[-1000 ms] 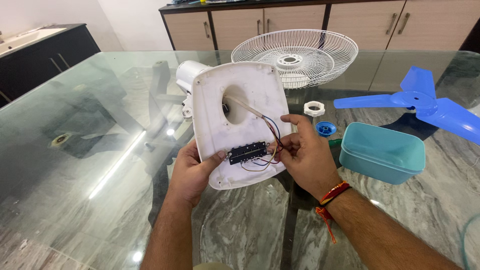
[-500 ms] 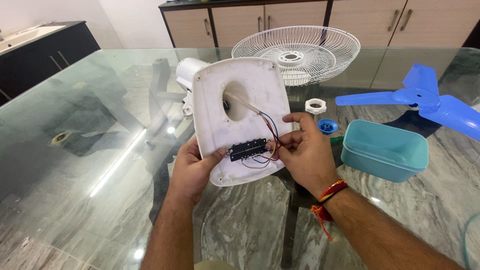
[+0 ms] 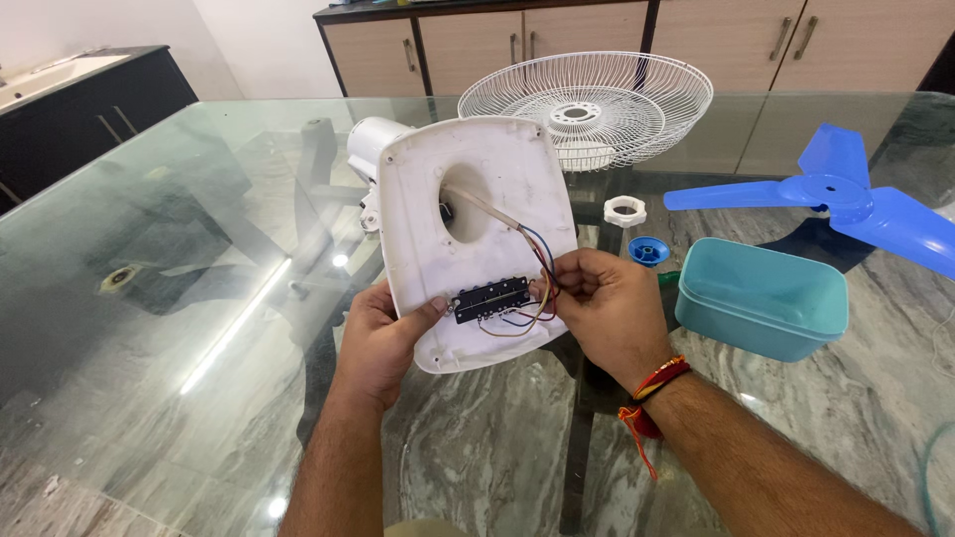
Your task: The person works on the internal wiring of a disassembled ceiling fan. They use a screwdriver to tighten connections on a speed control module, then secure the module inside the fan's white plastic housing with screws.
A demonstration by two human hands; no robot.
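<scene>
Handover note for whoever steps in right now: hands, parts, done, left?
Left hand: grips the lower left edge of the white fan base cover, held upright with its inner side toward the camera, thumb beside the black switch block.
Right hand: fingertips pinch the coloured wires at the block's right end.
On the glass table: wire grille, blue fan blade, white ring nut, small blue cap, teal tub. The motor housing sits behind the cover.
Done: grille, blade and nuts are off.
Left: the wires look connected to the switch block; the joints are too small to judge.
</scene>
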